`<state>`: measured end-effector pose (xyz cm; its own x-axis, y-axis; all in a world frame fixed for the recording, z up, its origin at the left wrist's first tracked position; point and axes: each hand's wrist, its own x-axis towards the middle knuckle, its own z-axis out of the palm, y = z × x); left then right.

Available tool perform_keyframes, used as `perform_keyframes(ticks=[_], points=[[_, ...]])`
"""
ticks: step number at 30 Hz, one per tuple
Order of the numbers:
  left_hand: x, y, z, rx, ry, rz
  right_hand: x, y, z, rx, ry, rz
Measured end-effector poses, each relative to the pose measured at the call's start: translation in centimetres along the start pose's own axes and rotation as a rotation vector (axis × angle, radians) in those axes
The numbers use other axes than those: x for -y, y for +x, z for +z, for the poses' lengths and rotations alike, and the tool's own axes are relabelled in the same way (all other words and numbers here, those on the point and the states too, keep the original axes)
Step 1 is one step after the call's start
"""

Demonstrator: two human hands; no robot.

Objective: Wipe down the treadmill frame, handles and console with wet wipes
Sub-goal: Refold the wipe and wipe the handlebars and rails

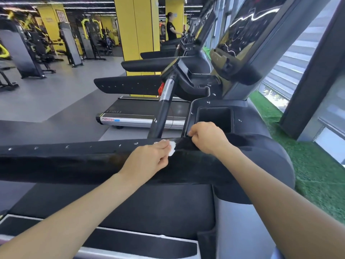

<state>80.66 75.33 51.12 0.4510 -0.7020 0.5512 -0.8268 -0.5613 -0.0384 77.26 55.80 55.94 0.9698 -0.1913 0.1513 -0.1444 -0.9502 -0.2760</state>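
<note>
Black padded handrail (74,161) of the treadmill, running left to right across the near view, with little white specks along its top edge. Left hand (149,159) resting on top of it, fingers curled and pinching a small white wet wipe (172,148) against the rail surface. Wipe bunched up, only a bit of it peeking out past the fingertips. Right hand (207,139) just to the right of that, fingers curled over the far edge of the rail where it meets the console tray; can't tell whether anything is actually held in there. Both hands close together, nearly touching, wipe between them. Square cup holder (214,118) just beyond the right hand. Big tilted console screen (248,28) up at far right, glossy with reflections. More treadmills lined up further back, a person (171,27) on one of them far off. Green turf strip (308,165) along the right by the window, yellow pillars (138,30) and weight machines off to the far left.
</note>
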Motion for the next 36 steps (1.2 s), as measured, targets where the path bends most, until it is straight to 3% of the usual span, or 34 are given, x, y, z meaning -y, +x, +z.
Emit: perform_keyframes(ticks=[5,9,12,14,20,24,27,29,33,36], points=[[-0.7,4.4,-0.8,0.184,0.031,-0.253,0.2,-0.1,-0.1,-0.004,-0.008,0.005],[-1.0,4.0,-0.8,0.218,0.029,-0.247,0.2,-0.1,0.0,-0.008,-0.017,0.003],[-0.2,0.8,-0.8,0.177,-0.032,-0.099,0.2,-0.1,0.1,-0.016,-0.015,0.001],[0.1,0.5,-1.1,0.137,-0.035,-0.089,0.2,-0.2,0.1,-0.022,-0.013,-0.003],[-1.6,4.9,-1.5,0.273,0.051,-0.35,0.4,-0.3,0.1,-0.02,-0.012,0.01],[-0.2,0.1,0.2,0.114,0.135,-0.021,0.3,-0.3,0.1,-0.027,-0.003,0.01],[2.2,-1.3,0.2,0.052,0.066,0.065,0.4,-0.4,0.1,-0.028,0.006,0.008],[2.5,-0.9,-0.5,0.056,0.018,0.015,0.4,-0.4,0.0,-0.025,0.005,0.009],[1.6,-0.5,-0.8,0.085,-0.09,-0.314,0.4,-0.2,0.2,-0.036,0.0,0.02],[-0.5,-0.1,-0.4,0.059,0.009,-0.304,0.4,0.1,0.4,-0.044,-0.017,0.025]])
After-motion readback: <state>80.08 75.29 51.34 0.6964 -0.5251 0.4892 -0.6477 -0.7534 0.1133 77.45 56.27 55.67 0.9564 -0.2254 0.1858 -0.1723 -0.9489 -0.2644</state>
